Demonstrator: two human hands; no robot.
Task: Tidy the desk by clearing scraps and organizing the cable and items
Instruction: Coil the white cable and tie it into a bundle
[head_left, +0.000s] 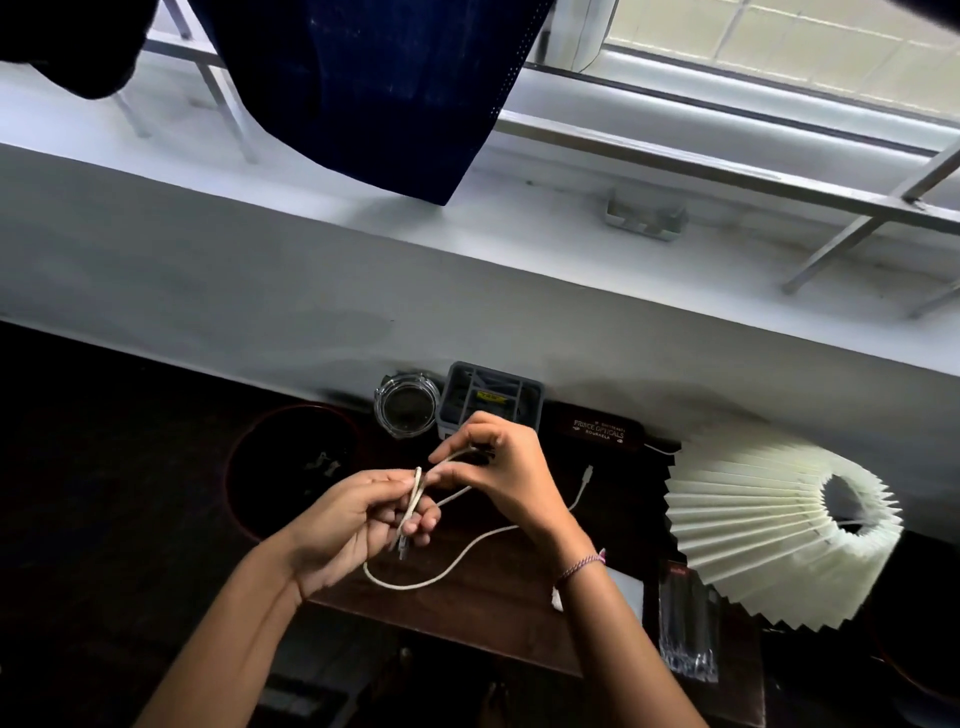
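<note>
A white cable (457, 558) trails over the dark wooden desk (498, 613) in a loose loop, its far plug (587, 474) lying to the right. My left hand (343, 525) pinches a folded section of the cable, with a connector hanging below the fingers. My right hand (498, 467) holds the same cable a little higher and to the right, fingers closed on the strand. Both hands hover above the desk's middle.
A dark round bin (249, 457) sits at left with small scraps inside. Against the wall stand a glass jar (406, 410), a grey organizer (491, 397) and a dark glasses case (597, 428). A pleated white lampshade (769, 525) lies right, with a plastic packet (688, 634) below it.
</note>
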